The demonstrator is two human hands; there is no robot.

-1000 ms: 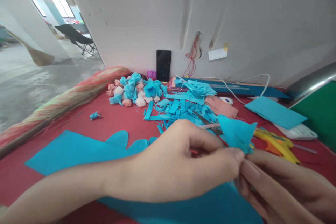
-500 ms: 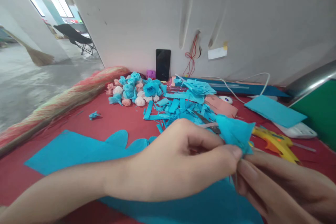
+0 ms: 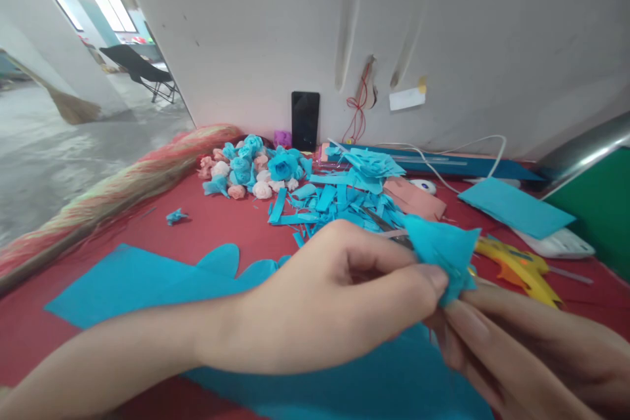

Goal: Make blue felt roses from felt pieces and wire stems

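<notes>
Between my two hands is a small blue crepe-paper flower point(image 3: 443, 249), its pointed petals flaring upward. My left hand point(image 3: 339, 302) pinches its left side between thumb and fingers. From the right, my right hand point(image 3: 512, 341) grips the base of the flower, thumb close to the left thumb; the fingertips behind are partly hidden. Under both hands lies a large blue paper sheet point(image 3: 315, 387). To the left rest another blue sheet point(image 3: 118, 282) and rounded blue petal pieces point(image 3: 221, 261). Dark scissors point(image 3: 377, 218), partly covered, lie behind my left hand.
Blue paper scraps point(image 3: 339, 200) are heaped mid-table, beside a pile of blue, pink and white paper flowers point(image 3: 246, 167). A yellow glue gun point(image 3: 526, 269) lies at right near folded blue paper point(image 3: 516, 207). A phone point(image 3: 305, 121) leans on the wall. Rolled cloth point(image 3: 123, 184) edges the left.
My left thumb and fingers have shifted slightly left and up along the flower, showing more of its lower part. The rest stays put.
</notes>
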